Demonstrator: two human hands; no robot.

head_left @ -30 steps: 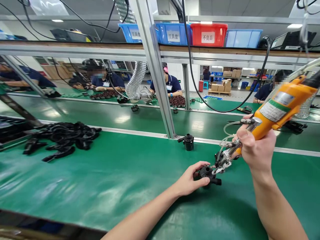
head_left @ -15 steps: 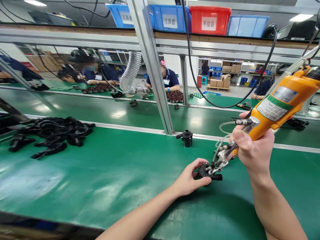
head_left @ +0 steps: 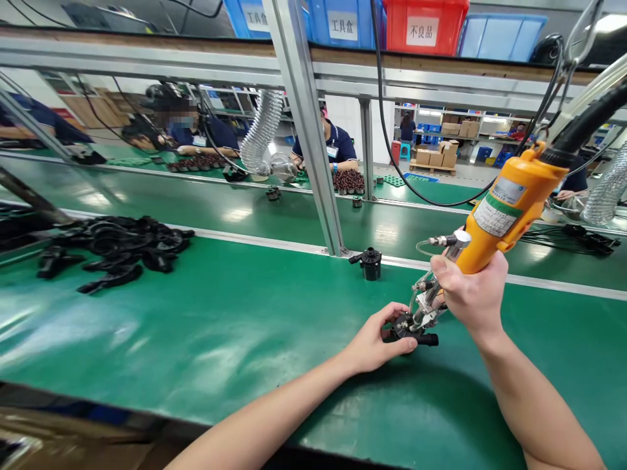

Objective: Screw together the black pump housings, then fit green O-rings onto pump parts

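In my right hand (head_left: 473,290) is an orange electric screwdriver (head_left: 514,202), gripped around its body and tilted, its metal nose pointing down and left. The tip meets a black plastic pump housing (head_left: 405,324) on the green bench. My left hand (head_left: 377,339) closes round the near and left sides of that housing, thumb in front and fingers behind, while its spout points right. Exactly where the bit touches is hidden by the nose fittings. Behind the hands a second black pump (head_left: 371,264) stands upright near the metal rail.
A heap of black plastic parts (head_left: 122,245) lies on the left of the bench (head_left: 220,313). An aluminium post (head_left: 313,130) rises behind it. Blue bins and a red bin (head_left: 424,26) sit on the shelf above. Co-workers (head_left: 333,147) sit across the line. A black cable (head_left: 386,130) hangs down.
The screwdriver has swung more upright, and my right hand has shifted left with it. My left hand still holds the pump housing. The whole view has shifted slightly.
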